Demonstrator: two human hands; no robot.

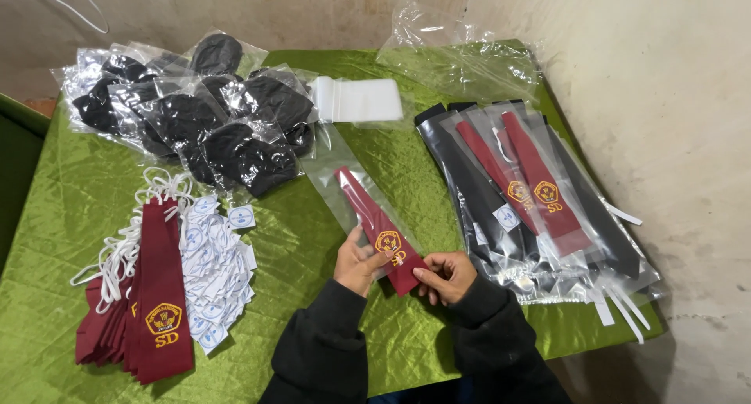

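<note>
the maroon fabric necktie with a yellow crest (pixel 381 226) lies near-centre on the green satin tablecloth (pixel 70 208), its narrow end inside a clear plastic sleeve (pixel 332 165). sliding goes best with the sleeve kept flat. left hand (pixel 356 262) pinches the wide end; right hand (pixel 444 276) curls closed on its tip, wrists low.

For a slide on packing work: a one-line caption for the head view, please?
Both hands, left hand and right hand, hold a maroon tie partly inside a clear sleeve on a green tablecloth.
</note>
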